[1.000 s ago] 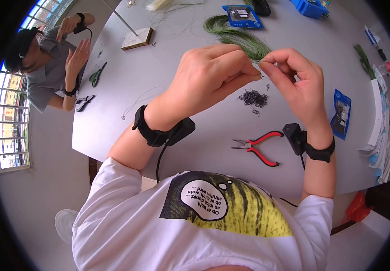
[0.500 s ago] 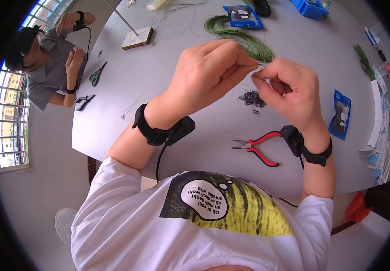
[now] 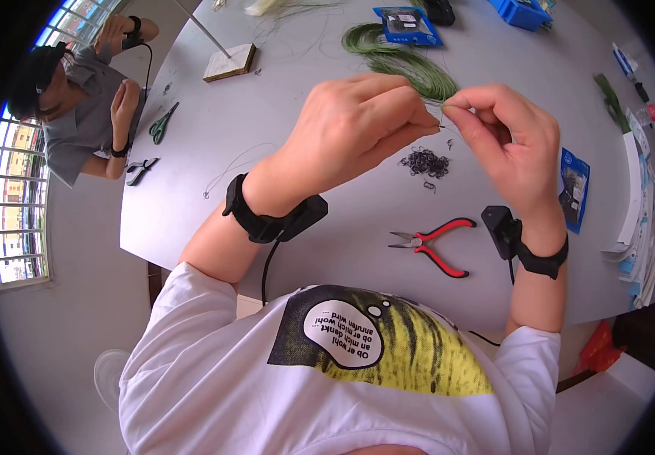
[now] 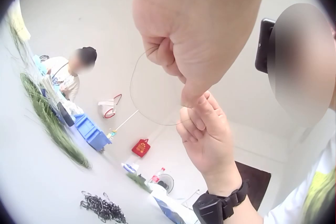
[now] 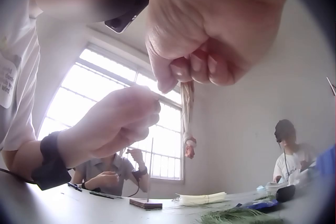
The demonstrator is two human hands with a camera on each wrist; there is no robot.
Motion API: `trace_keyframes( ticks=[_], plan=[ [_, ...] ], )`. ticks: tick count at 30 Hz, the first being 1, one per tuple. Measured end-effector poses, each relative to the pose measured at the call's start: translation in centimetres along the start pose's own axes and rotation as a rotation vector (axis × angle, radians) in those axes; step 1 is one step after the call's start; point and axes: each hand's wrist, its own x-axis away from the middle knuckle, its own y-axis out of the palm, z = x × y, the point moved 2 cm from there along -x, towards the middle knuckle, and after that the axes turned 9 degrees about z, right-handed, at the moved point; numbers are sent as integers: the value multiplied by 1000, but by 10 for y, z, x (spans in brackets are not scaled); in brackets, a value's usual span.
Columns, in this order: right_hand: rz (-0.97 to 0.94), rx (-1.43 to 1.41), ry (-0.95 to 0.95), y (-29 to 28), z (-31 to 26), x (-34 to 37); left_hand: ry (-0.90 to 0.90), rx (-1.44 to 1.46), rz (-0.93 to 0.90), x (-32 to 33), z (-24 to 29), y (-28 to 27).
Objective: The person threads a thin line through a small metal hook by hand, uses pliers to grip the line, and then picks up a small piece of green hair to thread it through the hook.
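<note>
My left hand (image 3: 358, 136) pinches a tiny dark piece between thumb and forefinger, just above the table. Close to its right, my right hand (image 3: 506, 144) has thumb and forefinger tips together on a very thin line. In the left wrist view a thin line (image 4: 132, 90) loops out from the left hand (image 4: 191, 29) and runs to the fingers of the right hand (image 4: 210, 140). A pile of small dark metal pieces (image 3: 426, 162) lies below the hands, and a bundle of green strands (image 3: 411, 68) lies behind them.
Red-handled pliers (image 3: 437, 246) lie near the front edge. Blue packets (image 3: 407, 26) are at the back and right. A wooden block with a rod (image 3: 230, 64), green scissors (image 3: 162, 125) and dark pliers (image 3: 140, 172) are to the left, near another person. A blue box (image 3: 521, 14) stands at the back right.
My right hand came in close to the left fingertips, then moved back right and slightly up. My left hand shifted only slightly, still pinching. The other person's hands have drawn their fingers in.
</note>
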Motion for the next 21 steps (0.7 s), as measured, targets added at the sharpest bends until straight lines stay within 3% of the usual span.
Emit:
trace_keyframes(
  ticks=[4,9,13,16,21],
  plan=[
    [-17,-77,59,6,12,1,-3,-7,-11,0,1,0],
    [-69,-274,298,14,24,8,15,-4,38,-1,1,-1],
    [-119,-261,309,13,20,10,-22,-8,79,1,0,-1],
    [-150,-145,201,13,14,11,-22,-24,72,0,1,-2],
    [-89,60,-217,10,-4,5,14,-53,60,1,-1,1]
  ],
)
